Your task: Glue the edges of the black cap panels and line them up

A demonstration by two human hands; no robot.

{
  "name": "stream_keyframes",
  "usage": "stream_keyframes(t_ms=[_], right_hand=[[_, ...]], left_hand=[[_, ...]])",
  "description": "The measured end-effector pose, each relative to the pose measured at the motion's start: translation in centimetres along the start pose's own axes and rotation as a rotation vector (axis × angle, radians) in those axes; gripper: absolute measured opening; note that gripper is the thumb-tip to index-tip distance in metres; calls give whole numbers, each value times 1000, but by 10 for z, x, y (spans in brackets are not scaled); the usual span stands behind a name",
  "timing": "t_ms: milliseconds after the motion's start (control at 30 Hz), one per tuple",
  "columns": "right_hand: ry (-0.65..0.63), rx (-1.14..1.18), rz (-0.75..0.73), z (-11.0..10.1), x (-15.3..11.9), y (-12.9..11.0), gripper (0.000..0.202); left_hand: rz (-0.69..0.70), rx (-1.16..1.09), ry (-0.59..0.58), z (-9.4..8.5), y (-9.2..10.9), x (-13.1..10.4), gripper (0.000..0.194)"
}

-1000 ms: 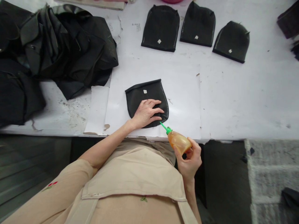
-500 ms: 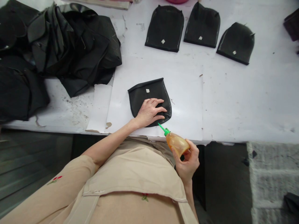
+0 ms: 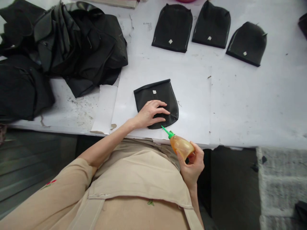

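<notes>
Flat on the white sheet near the table's front edge lies a black pocket-shaped piece (image 3: 165, 92), its straight folded edge away from me and its rounded edge toward me. A small pale square tag sits near the fold. My left hand (image 3: 152, 113) rests on the piece with fingers spread. In my right hand (image 3: 193, 167) is a squeeze bottle (image 3: 181, 146) of amber liquid, tilted, with a green nozzle. The nozzle's tip is at the rounded lower edge of the piece; whether it touches I cannot tell. A thin shiny line runs along the right edge.
Three similar black pieces (image 3: 172, 28) lie in a row at the back right. A large heap of black pieces (image 3: 83, 51) covers the left of the table. White paper (image 3: 192, 95) covers the worktop (image 3: 251, 105). A grey textured stack (image 3: 280, 179) stands below at right.
My left hand has shifted slightly to the left across the black piece. The nozzle tip has moved a little left along the rounded edge. The whole view has shifted slightly.
</notes>
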State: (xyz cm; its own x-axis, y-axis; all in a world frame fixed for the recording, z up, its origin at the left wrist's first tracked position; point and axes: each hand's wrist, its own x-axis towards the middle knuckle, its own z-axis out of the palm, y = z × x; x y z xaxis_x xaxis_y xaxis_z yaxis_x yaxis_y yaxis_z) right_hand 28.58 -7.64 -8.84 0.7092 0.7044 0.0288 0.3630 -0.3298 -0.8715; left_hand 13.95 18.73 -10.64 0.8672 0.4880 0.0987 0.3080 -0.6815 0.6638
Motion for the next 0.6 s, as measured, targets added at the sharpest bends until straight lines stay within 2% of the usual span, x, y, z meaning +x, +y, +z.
stream_keyframes(t_ms=[100,200,433,600], right_hand=[[-8,-4,-5,0,0,0,59],[-35,-2,-32,1,-1,-2,58],[-77,-5,-86,6,-3,-7,54],[-107,-9,-75,8,-3,-7,55]], left_hand=[[41,95,2,-6,-7,-16,29],[43,169,19,-2,-11,-25,28],[16,180,60,9,-11,-24,26],[-37,125,42,6,-10,-23,26]])
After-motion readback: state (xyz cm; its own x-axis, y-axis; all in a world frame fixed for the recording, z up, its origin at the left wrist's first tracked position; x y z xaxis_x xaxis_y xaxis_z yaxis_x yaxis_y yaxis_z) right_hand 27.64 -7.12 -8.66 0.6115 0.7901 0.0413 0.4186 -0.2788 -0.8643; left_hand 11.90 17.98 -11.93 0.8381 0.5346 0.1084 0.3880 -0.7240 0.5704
